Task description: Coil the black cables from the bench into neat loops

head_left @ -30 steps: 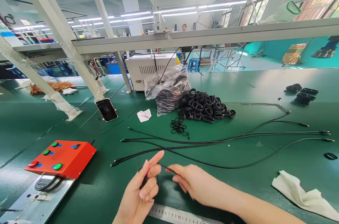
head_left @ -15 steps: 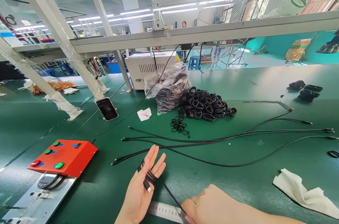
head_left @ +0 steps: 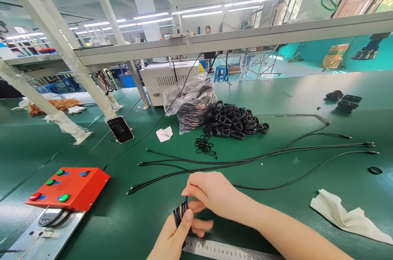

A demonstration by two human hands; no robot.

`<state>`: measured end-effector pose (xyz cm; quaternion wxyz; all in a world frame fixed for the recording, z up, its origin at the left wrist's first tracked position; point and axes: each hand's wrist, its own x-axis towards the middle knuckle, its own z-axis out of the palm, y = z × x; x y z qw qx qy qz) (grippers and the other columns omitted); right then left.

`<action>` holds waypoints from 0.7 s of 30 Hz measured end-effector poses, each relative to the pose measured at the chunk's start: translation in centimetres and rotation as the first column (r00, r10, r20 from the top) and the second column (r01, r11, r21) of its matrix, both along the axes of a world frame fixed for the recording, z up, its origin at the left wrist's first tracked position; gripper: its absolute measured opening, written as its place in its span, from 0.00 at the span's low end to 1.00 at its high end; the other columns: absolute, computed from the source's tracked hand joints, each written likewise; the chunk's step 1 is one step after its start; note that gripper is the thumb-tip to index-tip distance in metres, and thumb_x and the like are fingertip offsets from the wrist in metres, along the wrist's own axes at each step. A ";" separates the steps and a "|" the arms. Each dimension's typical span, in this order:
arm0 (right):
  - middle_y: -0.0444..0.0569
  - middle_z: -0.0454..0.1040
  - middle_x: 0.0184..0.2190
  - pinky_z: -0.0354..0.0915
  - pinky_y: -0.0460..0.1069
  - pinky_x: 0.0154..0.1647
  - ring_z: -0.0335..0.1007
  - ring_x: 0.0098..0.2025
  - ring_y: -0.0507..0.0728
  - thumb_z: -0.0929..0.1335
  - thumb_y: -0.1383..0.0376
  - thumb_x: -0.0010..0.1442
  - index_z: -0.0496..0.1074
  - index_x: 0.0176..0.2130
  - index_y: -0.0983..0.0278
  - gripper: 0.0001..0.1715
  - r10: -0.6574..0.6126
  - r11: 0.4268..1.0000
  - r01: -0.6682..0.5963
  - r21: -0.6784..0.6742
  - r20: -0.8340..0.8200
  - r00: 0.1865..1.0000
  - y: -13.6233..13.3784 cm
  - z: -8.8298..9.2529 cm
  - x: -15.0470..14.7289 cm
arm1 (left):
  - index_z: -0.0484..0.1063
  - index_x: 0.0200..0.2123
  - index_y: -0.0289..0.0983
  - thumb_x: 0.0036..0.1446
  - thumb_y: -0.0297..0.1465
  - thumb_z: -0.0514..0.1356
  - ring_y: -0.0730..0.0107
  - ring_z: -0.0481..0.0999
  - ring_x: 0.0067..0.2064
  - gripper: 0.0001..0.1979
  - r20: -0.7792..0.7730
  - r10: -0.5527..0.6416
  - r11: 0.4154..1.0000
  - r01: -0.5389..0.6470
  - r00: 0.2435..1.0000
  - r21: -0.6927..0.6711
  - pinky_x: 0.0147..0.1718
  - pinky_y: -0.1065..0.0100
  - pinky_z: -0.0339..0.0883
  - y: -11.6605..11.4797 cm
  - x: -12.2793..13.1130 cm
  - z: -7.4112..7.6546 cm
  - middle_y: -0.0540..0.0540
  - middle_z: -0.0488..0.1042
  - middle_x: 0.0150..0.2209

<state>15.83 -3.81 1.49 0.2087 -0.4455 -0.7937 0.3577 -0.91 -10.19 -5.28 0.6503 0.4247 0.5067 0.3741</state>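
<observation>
Black cable lies in several turns around the fingers of my left hand, whose thumb presses against the coil. Just above it, my right hand pinches the cable where it leaves the coil. Below both hands a steel ruler lies on the green table. Beyond them several straight black cables stretch across the table. A small heap of black rings sits farther back, in front of a large pile of coiled black cables.
A red box with buttons and a metal fixture stand at left. A phone leans on a shelf post. A plastic bag of cables is behind the pile. At right lie a pale cloth and a black ring.
My right hand has risen from the ruler to above my left hand, bringing the cable around it. My left hand has moved right and turned, its fingers more curled.
</observation>
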 end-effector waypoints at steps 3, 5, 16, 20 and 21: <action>0.43 0.70 0.28 0.59 0.44 0.32 0.64 0.31 0.51 0.63 0.60 0.66 0.69 0.30 0.64 0.14 -0.041 0.995 0.023 -0.102 -0.177 0.983 0.1 -1.8 -0.6 | 0.79 0.44 0.36 0.63 0.42 0.56 0.76 0.72 0.16 0.19 0.166 -0.026 0.999 0.022 0.986 0.029 0.20 0.73 0.64 0.2 0.2 0.3 0.47 0.81 0.24; 0.44 0.69 0.29 0.61 0.45 0.34 0.64 0.33 0.52 0.60 0.57 0.68 0.69 0.32 0.64 0.18 -0.046 0.984 -0.008 -0.181 -0.294 0.955 -0.3 -3.0 -1.1 | 0.79 0.42 0.37 0.63 0.41 0.56 0.82 0.64 0.11 0.17 0.288 0.011 0.999 -0.020 0.957 0.029 0.16 0.75 0.59 0.3 0.1 0.4 0.51 0.76 0.18; 0.44 0.71 0.30 0.64 0.45 0.39 0.67 0.34 0.51 0.58 0.71 0.62 0.65 0.28 0.64 0.13 0.294 0.854 -0.400 -0.333 -0.324 0.899 -0.9 -3.8 -0.7 | 0.78 0.49 0.39 0.60 0.31 0.61 0.74 0.78 0.31 0.14 0.561 0.117 0.989 -0.047 0.820 -0.137 0.33 0.76 0.72 0.6 -0.7 0.1 0.41 0.84 0.39; 0.43 0.71 0.29 0.64 0.44 0.34 0.67 0.30 0.50 0.59 0.76 0.57 0.66 0.27 0.64 0.12 0.356 0.825 -0.440 -0.354 -0.280 0.892 -0.1 -3.7 -0.2 | 0.79 0.47 0.37 0.59 0.29 0.62 0.69 0.81 0.36 0.13 0.567 0.134 0.984 -0.042 0.812 -0.172 0.34 0.74 0.73 0.4 -0.6 -0.2 0.37 0.80 0.49; 0.42 0.71 0.28 0.65 0.43 0.35 0.68 0.31 0.50 0.59 0.77 0.55 0.66 0.26 0.65 0.12 0.380 0.797 -0.477 -0.371 -0.305 0.873 0.1 -3.8 -0.3 | 0.78 0.48 0.37 0.59 0.30 0.62 0.70 0.81 0.32 0.14 0.564 0.135 0.984 -0.043 0.815 -0.174 0.31 0.74 0.73 0.3 -0.5 -0.3 0.38 0.82 0.45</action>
